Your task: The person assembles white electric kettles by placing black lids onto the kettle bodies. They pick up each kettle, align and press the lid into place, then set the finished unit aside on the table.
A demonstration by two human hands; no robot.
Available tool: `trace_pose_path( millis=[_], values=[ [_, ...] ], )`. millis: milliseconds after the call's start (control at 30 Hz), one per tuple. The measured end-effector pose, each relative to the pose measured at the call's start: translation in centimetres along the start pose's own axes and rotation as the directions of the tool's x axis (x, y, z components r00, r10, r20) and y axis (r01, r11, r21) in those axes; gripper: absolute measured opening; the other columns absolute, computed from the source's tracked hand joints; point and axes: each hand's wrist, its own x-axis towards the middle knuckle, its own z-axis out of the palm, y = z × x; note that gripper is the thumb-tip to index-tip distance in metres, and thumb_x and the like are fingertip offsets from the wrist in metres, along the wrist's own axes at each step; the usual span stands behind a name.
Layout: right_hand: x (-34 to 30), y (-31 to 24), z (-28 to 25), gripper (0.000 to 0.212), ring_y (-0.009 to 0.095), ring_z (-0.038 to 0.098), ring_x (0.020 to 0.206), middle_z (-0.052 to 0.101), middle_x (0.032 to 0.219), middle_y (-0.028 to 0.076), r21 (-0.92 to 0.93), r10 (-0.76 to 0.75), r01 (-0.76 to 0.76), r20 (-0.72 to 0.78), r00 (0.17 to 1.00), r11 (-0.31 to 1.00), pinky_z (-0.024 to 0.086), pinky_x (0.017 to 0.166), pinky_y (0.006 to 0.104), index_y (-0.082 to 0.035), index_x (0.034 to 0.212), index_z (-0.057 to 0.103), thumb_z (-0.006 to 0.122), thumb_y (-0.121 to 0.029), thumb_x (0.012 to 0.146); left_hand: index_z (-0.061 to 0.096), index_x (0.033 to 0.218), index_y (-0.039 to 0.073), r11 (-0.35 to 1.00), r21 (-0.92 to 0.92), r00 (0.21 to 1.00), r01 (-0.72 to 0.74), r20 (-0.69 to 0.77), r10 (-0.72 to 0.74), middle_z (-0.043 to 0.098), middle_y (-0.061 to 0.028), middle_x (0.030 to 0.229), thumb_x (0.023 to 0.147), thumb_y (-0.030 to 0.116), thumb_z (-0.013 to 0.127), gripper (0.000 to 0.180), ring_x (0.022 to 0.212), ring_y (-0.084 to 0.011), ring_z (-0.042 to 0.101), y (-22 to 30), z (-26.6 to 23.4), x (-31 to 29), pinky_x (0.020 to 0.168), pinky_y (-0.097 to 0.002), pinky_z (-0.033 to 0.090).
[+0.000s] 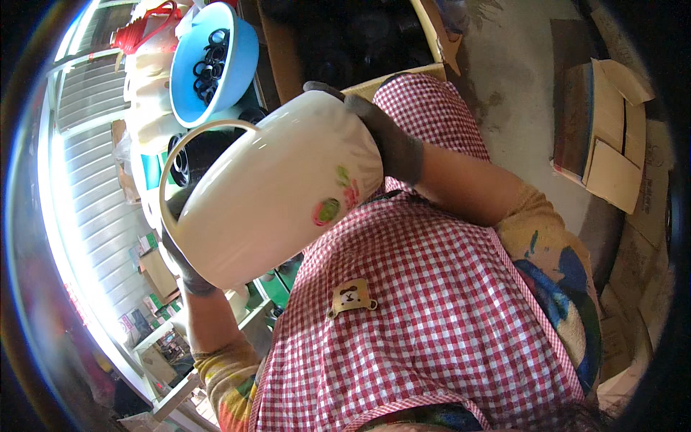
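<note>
A glossy cream jug (266,191) lies tilted across the space before my chest. It has a slim looped handle (169,155) on its far left side and a printed flower pattern near its fluted right end. My left hand (188,266), in a dark grey glove, holds the left end by the handle's base, its fingers partly hidden behind the jug. The other end is gripped by my right hand (392,140), also gloved, with fingers over the fluted rim. Which end is open cannot be seen.
At the far left a blue basin (245,54) holds several black rings. Near it are black cylindrical parts (205,155), pale jug-like pieces (151,97) and a red ribbed part (133,36). A cardboard box (435,36) with dark contents stands ahead. An opened carton (612,155) lies to the right.
</note>
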Motion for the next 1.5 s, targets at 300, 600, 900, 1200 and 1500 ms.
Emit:
trace_pose_path(
  millis=[300, 600, 900, 1200, 1500],
  values=[
    [0.5, -0.7, 4.2, 0.099, 0.02, 0.008, 0.149, 0.004, 0.163, 0.01, -0.354, -0.226, 0.366, 0.379, 0.897, 0.861, 0.003, 0.12, 0.0347, -0.014, 0.155, -0.005, 0.061, -0.049, 0.091, 0.061, 0.116, -0.006, 0.949, -0.168, 0.928, 0.268, -0.22, -0.301, 0.069, -0.0185, 0.102, 0.088, 0.016, 0.065, 0.036, 0.089, -0.0254, 0.069, 2.6, 2.2, 1.0, 0.079, -0.0378, 0.056],
    [1.0, -2.3, -3.9, 0.064, 0.028, 0.039, 0.137, 0.038, 0.152, 0.015, -0.048, 0.132, -0.125, 0.217, 0.967, 0.991, 0.03, 0.116, 0.0412, -0.008, 0.148, 0.037, 0.052, -0.044, 0.097, 0.061, 0.115, -0.002, 0.973, -0.052, 0.937, 0.226, -0.261, -0.232, 0.068, -0.0134, 0.107, 0.083, 0.007, 0.071, 0.034, 0.091, -0.0215, 0.068, 0.6, 2.4, 0.5, 0.078, -0.0343, 0.056],
    [-0.7, -4.3, -2.2, 0.072, 0.027, 0.032, 0.141, 0.035, 0.153, 0.012, -0.117, 0.177, -0.151, 0.261, 0.949, 0.982, 0.025, 0.118, 0.045, -0.009, 0.149, 0.034, 0.041, -0.059, 0.097, 0.06, 0.114, -0.002, 0.973, 0.217, 0.949, 0.078, -0.314, -0.006, 0.068, -0.0154, 0.102, 0.071, 0.017, 0.083, 0.053, 0.085, -0.0271, 0.067, 3.3, 3.9, 0.0, 0.079, -0.0367, 0.054],
    [-2.3, -7.3, -4.7, 0.063, 0.026, 0.043, 0.132, 0.046, 0.144, 0.015, -0.47, 0.186, -0.261, -0.201, 0.962, 0.843, 0.036, 0.112, 0.0412, -0.007, 0.144, 0.04, 0.031, -0.053, 0.103, 0.058, 0.116, 0.001, 0.99, -0.137, 0.945, 0.018, -0.32, -0.061, 0.065, -0.0089, 0.103, 0.069, 0.01, 0.087, 0.056, 0.094, -0.0168, 0.063, -0.4, 7.9, -1.1, 0.085, -0.0319, 0.052],
    [-0.6, -14.8, -4.9, 0.044, 0.025, 0.049, 0.127, 0.052, 0.14, 0.012, -0.677, 0.184, -0.265, -0.191, 0.964, 0.686, 0.04, 0.109, 0.0378, -0.005, 0.138, 0.046, 0.041, -0.031, 0.104, 0.041, 0.142, -0.004, 0.735, -0.678, 0.982, 0.005, 0.143, 0.125, 0.056, -0.0128, 0.132, 0.094, 0.01, 0.054, 0.052, 0.12, -0.0194, 0.056, -3.2, 9.5, 0.0, 0.103, -0.0345, 0.045]
  ],
)
